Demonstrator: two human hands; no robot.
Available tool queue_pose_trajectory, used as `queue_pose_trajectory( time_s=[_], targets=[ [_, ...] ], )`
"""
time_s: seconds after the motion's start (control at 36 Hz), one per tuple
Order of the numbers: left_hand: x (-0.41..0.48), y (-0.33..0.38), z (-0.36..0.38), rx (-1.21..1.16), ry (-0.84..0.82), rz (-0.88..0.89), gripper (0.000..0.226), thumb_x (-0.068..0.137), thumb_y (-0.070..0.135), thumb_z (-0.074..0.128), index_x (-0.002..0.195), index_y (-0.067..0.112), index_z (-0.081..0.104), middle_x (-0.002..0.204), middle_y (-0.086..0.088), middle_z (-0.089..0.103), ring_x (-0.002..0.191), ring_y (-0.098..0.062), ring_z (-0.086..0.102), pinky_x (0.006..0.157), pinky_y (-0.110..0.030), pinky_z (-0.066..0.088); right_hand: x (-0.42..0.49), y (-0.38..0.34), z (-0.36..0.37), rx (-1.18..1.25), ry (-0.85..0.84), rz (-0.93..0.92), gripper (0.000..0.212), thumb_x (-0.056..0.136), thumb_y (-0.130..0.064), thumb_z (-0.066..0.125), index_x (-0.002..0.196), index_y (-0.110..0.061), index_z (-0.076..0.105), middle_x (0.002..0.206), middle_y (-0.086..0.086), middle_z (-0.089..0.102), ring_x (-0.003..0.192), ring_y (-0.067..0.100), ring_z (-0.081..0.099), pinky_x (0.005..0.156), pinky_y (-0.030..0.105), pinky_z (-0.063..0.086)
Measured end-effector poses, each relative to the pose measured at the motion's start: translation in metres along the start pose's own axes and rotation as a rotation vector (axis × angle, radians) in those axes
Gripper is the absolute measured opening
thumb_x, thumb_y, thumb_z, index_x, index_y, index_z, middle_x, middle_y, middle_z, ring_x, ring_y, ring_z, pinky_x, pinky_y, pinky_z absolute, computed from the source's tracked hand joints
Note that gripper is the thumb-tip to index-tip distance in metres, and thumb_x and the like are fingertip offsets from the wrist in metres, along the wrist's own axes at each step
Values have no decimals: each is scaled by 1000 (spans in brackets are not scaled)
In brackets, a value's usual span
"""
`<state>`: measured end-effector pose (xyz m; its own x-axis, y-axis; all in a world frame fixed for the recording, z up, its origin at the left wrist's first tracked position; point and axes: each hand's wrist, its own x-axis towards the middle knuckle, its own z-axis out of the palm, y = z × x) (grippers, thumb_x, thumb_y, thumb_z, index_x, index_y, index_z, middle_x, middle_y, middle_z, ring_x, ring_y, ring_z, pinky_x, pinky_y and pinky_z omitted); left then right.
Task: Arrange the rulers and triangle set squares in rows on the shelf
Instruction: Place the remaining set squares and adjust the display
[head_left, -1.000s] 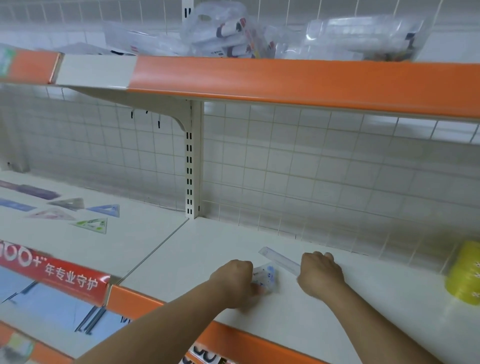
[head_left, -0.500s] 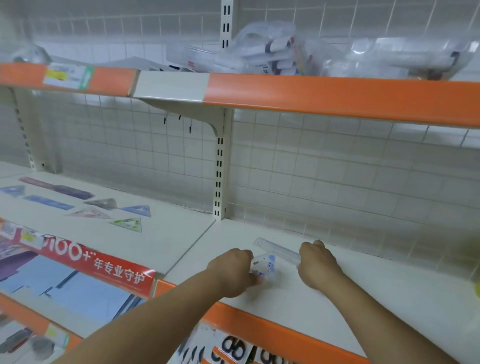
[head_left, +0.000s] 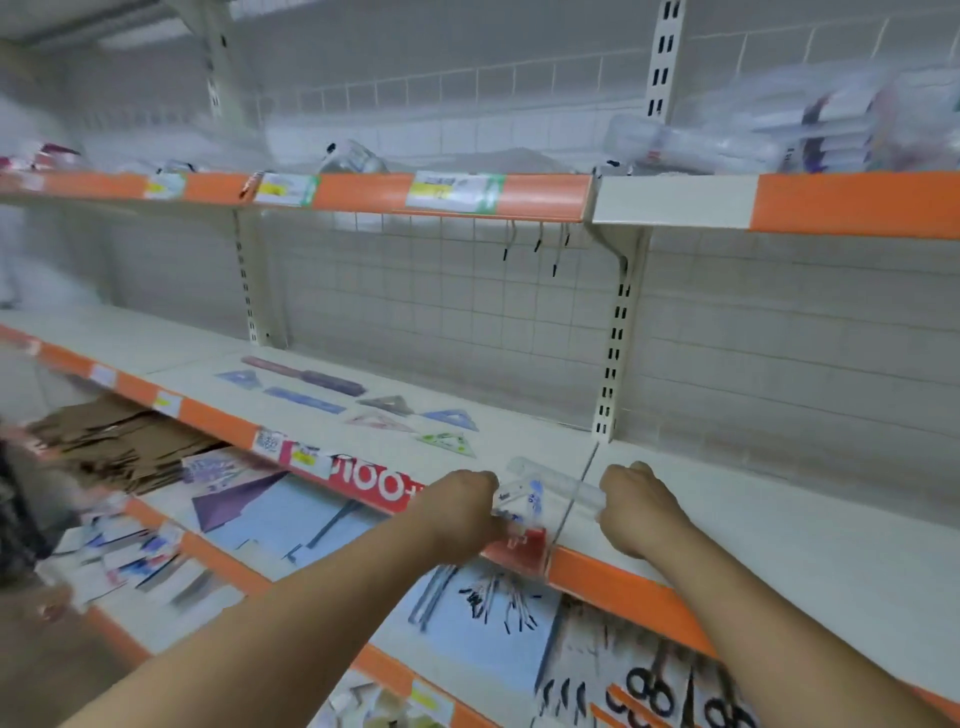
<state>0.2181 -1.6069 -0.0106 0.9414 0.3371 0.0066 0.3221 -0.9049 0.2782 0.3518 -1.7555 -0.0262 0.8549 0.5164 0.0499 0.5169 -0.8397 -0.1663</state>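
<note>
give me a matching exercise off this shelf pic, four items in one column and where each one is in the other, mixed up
Items
1. clear ruler
2. purple ruler
3. green set square
4. black scissors

Places
A. below the shelf being filled, under the right forearm
B. gripped at one end by the right hand
C. back of the laid-out group
D. front of the laid-out group, nearest the left hand, which holds a clear blue-printed piece

Pairs: 1-B, 2-C, 3-D, 4-A
</note>
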Motion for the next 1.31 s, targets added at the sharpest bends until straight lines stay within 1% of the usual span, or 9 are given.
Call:
queue_pose_trajectory(
  time_s=[0.11,0.33,0.47,0.64,0.75,0.83,0.94,1.11,1.31],
  targets=[
    [-19,-48,-16,3,12,-46,50,92,44,57,125,8,51,125,-11,57,111,-27,55,89,-33,45,-2,-52,11,17,-2,-50,23,89,-9,54,111,-11,53,119,11,44,103,27,55,74,26,40],
    [-41,-128,-38,-28,61,-140,45,90,47,58,117,11,55,114,-8,62,89,-22,54,75,-30,43,2,-134,21,8,-18,-129,31,90,-16,54,121,-13,52,118,8,44,103,25,53,81,31,46],
    [-42,-169,-47,-45,67,-186,46,92,44,57,123,11,52,120,-8,61,104,-25,59,81,-32,47,22,-178,26,-21,-16,-179,34,89,-18,56,123,-13,51,119,9,45,101,26,54,74,27,41],
    [-25,-223,-58,-27,73,-244,53,92,45,56,130,8,49,129,-11,56,115,-27,54,93,-36,47,63,-225,40,-60,-38,-257,10,85,-13,58,92,-15,51,110,8,52,89,24,55,64,25,38],
    [-2,-259,-68,-9,64,-275,45,93,44,55,121,9,51,120,-11,58,102,-26,56,77,-31,43,101,-255,50,-24,-25,-262,26,84,-6,55,69,-15,37,96,7,46,67,18,49,48,25,31],
    [20,-285,-79,24,57,-300,52,93,47,54,128,9,48,127,-11,55,111,-27,54,88,-36,45,129,-276,54,-16,-39,-265,7,88,-12,54,95,-13,55,112,9,49,87,24,58,66,26,41],
    [51,-313,-94,34,83,-292,50,93,45,54,127,9,49,125,-11,56,106,-25,53,85,-35,43,162,-301,56,-12,-50,-260,34,89,-14,52,123,-13,52,128,11,44,109,27,56,79,27,42],
    [90,-349,-103,17,80,-258,56,92,47,54,132,7,48,131,-10,54,117,-23,53,94,-34,43,196,-320,57,-8,-62,-211,23,90,-17,52,112,-13,52,119,10,44,103,28,56,74,28,41],
    [136,-395,-110,36,61,-178,54,92,45,54,131,9,47,131,-8,55,118,-22,54,96,-37,46,221,-340,60,-4,-70,-101,25,88,-18,56,111,-10,53,117,11,44,104,29,56,78,27,44]
  ],
)
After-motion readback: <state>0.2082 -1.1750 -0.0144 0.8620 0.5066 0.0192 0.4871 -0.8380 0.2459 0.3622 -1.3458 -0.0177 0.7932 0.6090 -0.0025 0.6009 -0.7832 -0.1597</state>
